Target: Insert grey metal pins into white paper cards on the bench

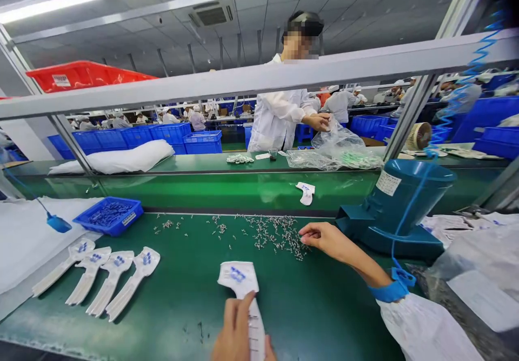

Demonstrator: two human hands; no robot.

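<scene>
My left hand is wrapped around the handle of a white pistol-shaped plastic shell, near the front of the bench. Blue pieces sit in the wide head of this shell. Over at the right edge of a scatter of small silvery metal parts, my right hand has its thumb and fingertips pinched together. Whatever they hold, if anything, is too small to make out. A blue wrist strap circles my right wrist. Several similar white shells with blue pieces lie in a row at the left.
A blue tray of small blue parts stands back left. At the right are a teal machine housing and plastic bags. Another white shell lies on the green belt. Across it, a person handles a clear bag.
</scene>
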